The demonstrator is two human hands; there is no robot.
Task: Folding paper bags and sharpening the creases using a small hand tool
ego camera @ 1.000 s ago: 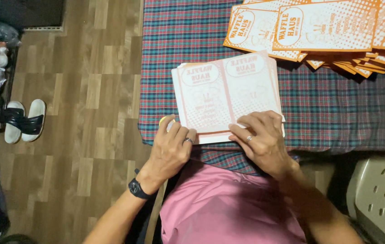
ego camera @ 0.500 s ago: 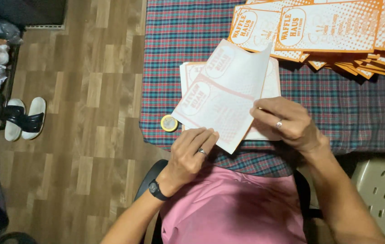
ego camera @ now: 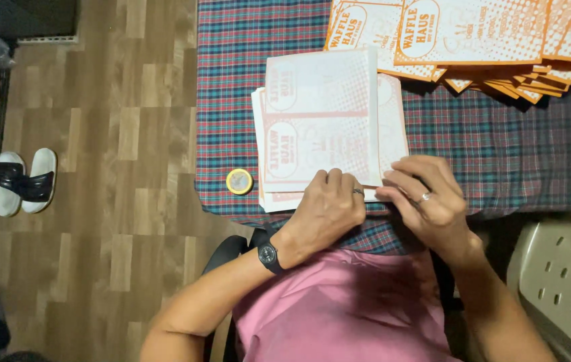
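White paper sheet (ego camera: pixel 322 121) with faint orange print showing through, face down, lying flat atop small pile of like sheets (ego camera: pixel 392 124) near front edge of checked tablecloth. Its near edge sits under fingers of left hand (ego camera: pixel 325 211); right hand (ego camera: pixel 426 201) presses near right corner. Pile edges peek out left and right.

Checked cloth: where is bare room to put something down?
Bare checked cloth lies left of the pale sheets, above the yellow roll, and right of the right hand, below the orange stack. The near edge is crowded.
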